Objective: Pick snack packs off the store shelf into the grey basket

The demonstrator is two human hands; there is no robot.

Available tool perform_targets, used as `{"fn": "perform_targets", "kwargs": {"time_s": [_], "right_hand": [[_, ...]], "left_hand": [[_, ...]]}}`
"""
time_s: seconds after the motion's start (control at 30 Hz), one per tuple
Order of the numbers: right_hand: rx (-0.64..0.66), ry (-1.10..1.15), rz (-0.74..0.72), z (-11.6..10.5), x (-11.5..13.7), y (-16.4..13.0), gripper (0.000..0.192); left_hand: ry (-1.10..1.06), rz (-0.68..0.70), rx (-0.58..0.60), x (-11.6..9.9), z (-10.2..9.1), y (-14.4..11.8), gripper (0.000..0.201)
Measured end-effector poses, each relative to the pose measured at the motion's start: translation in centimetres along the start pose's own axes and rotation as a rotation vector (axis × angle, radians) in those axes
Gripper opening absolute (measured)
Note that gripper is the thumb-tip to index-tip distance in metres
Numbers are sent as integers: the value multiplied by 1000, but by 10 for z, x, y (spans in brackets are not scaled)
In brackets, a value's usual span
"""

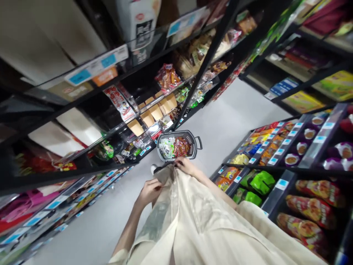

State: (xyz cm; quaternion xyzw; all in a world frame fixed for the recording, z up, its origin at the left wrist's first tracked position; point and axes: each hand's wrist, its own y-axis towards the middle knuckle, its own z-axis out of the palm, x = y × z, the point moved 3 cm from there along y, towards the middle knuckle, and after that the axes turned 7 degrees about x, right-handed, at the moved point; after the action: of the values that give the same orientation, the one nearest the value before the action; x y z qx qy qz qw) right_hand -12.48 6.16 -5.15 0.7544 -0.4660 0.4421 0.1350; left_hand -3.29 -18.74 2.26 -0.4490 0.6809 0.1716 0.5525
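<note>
A cream button-front shirt [193, 217] hangs open in front of me, over a greyish inner garment. My left hand [150, 190] is closed, its fingertips pinching the left edge of the shirt. At the shirt's lower front edge, my right hand [185, 166] has its fingers curled together on the cloth; the fingertips are partly blurred. Just beyond the hands, a grey shopping basket [195, 145] stands on the floor with its handle out to the right. Inside it lie white-and-green packets [167, 148] and reddish-brown snack packets [182, 147].
Tall black shelves [91, 92] with packaged snacks and blue-white price tags run along the left. On the right, a lower rack holds green bags [259, 183], red snack packs [311, 206] and purple-wrapped cups [302, 148]. Grey floor [220, 117] runs between them. A white shoe tip [153, 169] shows below.
</note>
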Motion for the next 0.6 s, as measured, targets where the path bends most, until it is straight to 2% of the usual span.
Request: {"fn": "perform_targets", "kwargs": {"time_s": [0.1, 0.23, 0.3, 0.37, 0.47, 0.53, 0.6], "right_hand": [[-96, 39, 87, -36, -38, -9, 24], [-163, 21, 206, -85, -95, -21, 25], [-142, 0, 291, -104, -123, -27, 24], [-98, -19, 356, -116, -147, -33, 22], [-3, -47, 418, -121, -177, -44, 19], [75, -55, 469, -115, -196, -53, 19], [149, -48, 516, -102, -212, -63, 21]], "left_hand": [[0, -12, -80, -4, -2, 28, 17], [-123, 38, -485, -16, -32, 83, 13], [-168, 65, -546, -26, -38, 117, 16], [-177, 49, -466, -34, -27, 152, 16], [-94, -7, -229, -32, 14, 191, 13], [49, -64, -41, -15, 51, 205, 18], [182, -192, 106, 12, 88, 208, 28]]}}
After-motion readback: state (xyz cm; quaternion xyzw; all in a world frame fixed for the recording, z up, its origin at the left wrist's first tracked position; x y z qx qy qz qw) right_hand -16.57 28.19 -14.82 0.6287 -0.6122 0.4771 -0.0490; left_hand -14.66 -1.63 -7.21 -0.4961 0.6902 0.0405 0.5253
